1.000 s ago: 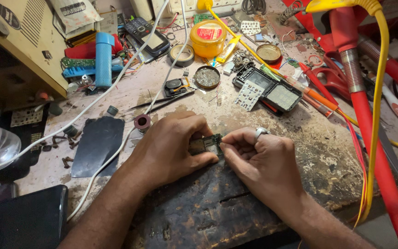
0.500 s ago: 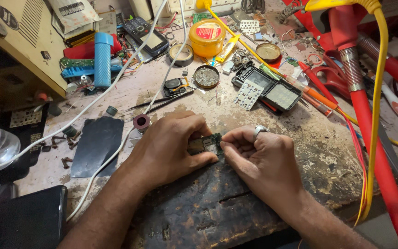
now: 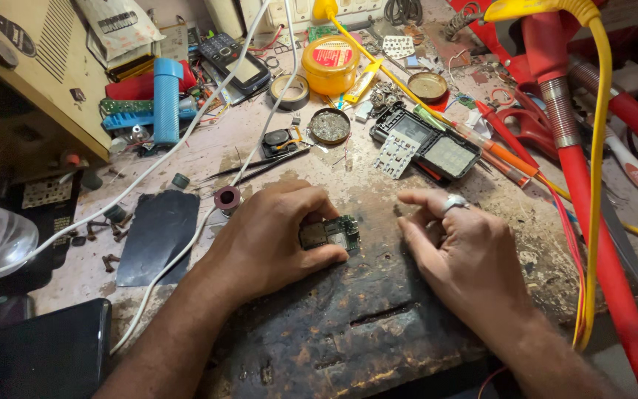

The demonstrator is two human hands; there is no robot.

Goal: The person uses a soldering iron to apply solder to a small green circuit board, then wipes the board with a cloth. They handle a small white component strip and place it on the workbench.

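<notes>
Hands are apart: left hand [image 3: 278,236] clamps a small circuit board [image 3: 331,233] on the counter [image 3: 348,325]; right hand [image 3: 467,255] rests beside, holding nothing.

Looking steeply down from head height, close over the cluttered workbench [image 3: 378,332], facing toward twelve o'clock; forearms entering from six o'clock. Single view, sharing nothing with another.

Green circuit board [image 3: 330,234], yellow tin [image 3: 329,65], blue tube [image 3: 165,100], red hose [image 3: 592,222].
</notes>
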